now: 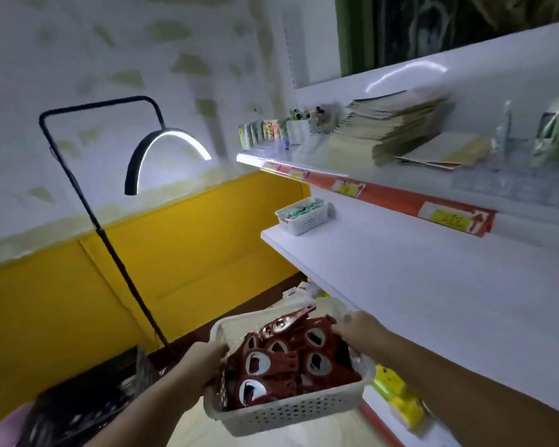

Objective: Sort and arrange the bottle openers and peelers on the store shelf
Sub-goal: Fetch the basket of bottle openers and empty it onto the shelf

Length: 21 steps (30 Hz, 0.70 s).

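So the person is holding a white perforated basket [291, 411] in both hands, just off the near-left edge of the middle shelf [417, 269] and not resting on it. The basket is piled with dark red bottle openers [284, 356], all jumbled. One lies on top at the far side and pokes over the rim.

The left hand [204, 359] grips the left wall of the basket, thumb hooked over the rim and fingers wrapped round the outside. The right hand [359, 327] has the far-right corner, fingers curled over the rim there and touching the top openers. It's a bit blurry, so whether it pinches an opener too, can't tell.

On the middle shelf, way at the far end, sits a small white basket [304, 217] with colourful packets in it. The upper shelf [400, 191] has a red price strip along its front and a stack of notebooks [397, 127] on top. Some yellow packs [397, 398] show on a lower shelf, under the right forearm. Off to the left there's an arc lamp [162, 150] on a black stand, lit, in front of a yellow wall panel.
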Each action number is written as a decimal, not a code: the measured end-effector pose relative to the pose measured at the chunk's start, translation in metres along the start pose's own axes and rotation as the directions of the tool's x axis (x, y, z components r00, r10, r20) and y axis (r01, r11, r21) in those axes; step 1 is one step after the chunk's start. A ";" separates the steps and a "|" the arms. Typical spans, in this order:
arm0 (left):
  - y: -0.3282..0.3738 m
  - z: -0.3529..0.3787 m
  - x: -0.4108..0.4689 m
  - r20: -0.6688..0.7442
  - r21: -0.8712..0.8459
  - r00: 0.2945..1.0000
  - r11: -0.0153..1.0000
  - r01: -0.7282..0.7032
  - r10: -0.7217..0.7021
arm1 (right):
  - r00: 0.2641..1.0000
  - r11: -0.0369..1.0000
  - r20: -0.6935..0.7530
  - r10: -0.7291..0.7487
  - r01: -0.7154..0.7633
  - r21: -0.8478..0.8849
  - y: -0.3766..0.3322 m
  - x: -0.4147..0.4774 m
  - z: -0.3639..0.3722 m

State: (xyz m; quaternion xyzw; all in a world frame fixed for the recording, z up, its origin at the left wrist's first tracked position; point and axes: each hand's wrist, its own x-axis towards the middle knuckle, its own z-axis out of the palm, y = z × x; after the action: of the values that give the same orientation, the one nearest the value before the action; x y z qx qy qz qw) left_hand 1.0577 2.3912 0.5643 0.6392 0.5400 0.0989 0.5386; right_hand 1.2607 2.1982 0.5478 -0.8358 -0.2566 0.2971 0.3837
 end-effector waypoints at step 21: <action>0.174 0.153 0.260 0.777 0.086 0.618 0.951 -0.297 0.123 | 0.765 0.875 -0.440 0.471 -0.344 0.340 0.039 0.138 -0.062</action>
State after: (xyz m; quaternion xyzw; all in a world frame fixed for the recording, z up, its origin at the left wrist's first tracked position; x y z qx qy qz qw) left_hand 1.3708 2.5376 0.5226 0.7318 0.1908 -0.1734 0.6309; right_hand 1.4072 2.2359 0.5080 -0.8670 0.0809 0.1707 0.4612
